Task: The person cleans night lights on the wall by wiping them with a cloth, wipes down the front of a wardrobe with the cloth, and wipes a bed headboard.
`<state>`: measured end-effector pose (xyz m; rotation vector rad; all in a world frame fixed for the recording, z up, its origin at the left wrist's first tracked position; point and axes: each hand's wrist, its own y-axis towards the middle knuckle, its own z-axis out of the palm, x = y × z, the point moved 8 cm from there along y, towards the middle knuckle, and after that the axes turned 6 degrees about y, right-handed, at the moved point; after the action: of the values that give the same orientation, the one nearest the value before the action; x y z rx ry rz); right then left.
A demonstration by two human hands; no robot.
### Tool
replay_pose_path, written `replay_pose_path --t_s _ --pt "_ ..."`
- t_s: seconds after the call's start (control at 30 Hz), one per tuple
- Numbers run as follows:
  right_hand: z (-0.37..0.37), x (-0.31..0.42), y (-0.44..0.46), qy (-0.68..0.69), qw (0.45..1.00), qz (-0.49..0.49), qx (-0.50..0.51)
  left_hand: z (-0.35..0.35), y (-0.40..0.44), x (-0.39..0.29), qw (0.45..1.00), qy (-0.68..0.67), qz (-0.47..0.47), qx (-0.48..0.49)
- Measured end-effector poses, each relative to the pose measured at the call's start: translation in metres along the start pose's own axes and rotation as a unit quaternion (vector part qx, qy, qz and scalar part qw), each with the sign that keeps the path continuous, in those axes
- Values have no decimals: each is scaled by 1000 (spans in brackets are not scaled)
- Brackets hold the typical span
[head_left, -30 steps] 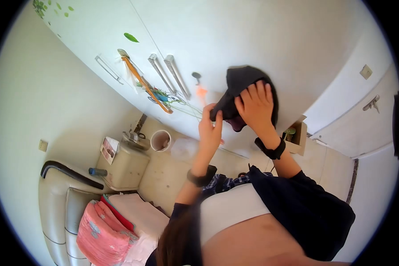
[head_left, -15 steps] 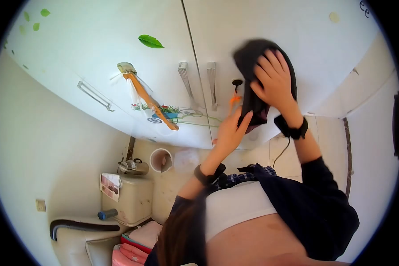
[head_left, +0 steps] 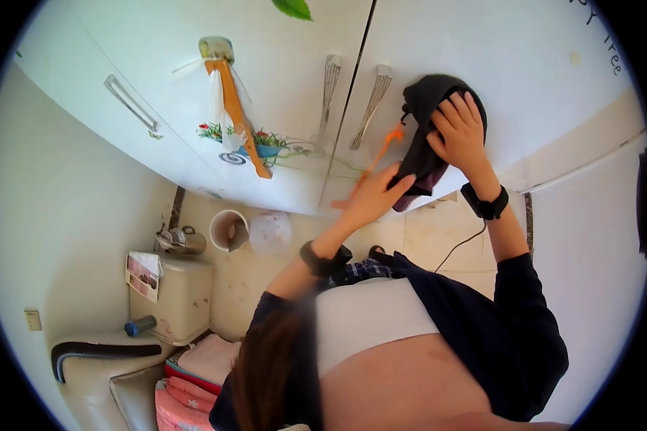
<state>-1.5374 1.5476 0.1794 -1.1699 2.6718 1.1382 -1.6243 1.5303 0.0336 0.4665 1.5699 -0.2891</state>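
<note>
I read “Tree” [head_left: 610,55] upper right on the cabinet door [head_left: 532,108]; right of the seam [head_left: 361,44], above floor tiles [head_left: 428,241], the left hand [head_left: 374,197] pinches black cloth [head_left: 417,149]; the right hand [head_left: 461,135] overlies it, grip unclear.

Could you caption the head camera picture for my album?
The left hand pinches dark fabric, the right hand over it, before white doors.
</note>
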Motion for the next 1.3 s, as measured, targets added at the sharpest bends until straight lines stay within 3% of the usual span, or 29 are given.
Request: replay_pose_path --t_s 0.07,0.1,0.17,0.3,0.33,0.43,0.53,0.63,0.73,0.8,0.93,1.03,1.1,1.13,1.17,1.2,1.3 --pt "0 4 -9 0 997 30 -70 -24 -20 1 997 4 -79 -7" --pt "2 11 -13 19 994 37 -101 -40 -31 -3 995 -75 -56 -40" --pt "12 43 -22 54 988 57 -135 -78 -46 2 996 -14 -73 -43" --pt "41 109 -9 209 970 84 -89 -145 -63 -12 958 -17 87 -274" --pt "40 124 2 277 953 87 -86 -158 -67 -22 939 -13 123 -322" --pt "63 146 9 445 869 214 -36 -174 -62 -61 904 78 201 -370" --pt "99 151 -1 548 776 306 -54 -173 -28 -65 917 97 221 -318" --pt "138 147 -13 610 686 393 -48 -162 -23 -50 872 189 298 -340" --pt "139 140 -14 576 724 374 -62 -163 -20 14 924 8 202 -324" --pt "143 146 -19 523 777 343 -73 -162 -28 17 934 5 180 -307" --pt "95 132 17 546 743 366 -132 -168 -21 -25 942 -32 164 -291" --pt "69 121 46 534 748 334 -209 -168 -14 -79 925 -48 265 -270" --pt "65 115 55 549 725 332 -248 -168 -16 -88 913 54 233 -331" --pt "66 119 55 522 757 315 -234 -167 -18 -90 902 104 214 -360" --pt "70 121 50 491 788 298 -221 -166 -13 -71 921 31 215 -323" --pt "75 123 44 457 819 279 -206 -167 -14 -48 920 45 202 -333" --pt "106 142 10 416 859 281 -99 -160 -39 13 903 135 158 -375"
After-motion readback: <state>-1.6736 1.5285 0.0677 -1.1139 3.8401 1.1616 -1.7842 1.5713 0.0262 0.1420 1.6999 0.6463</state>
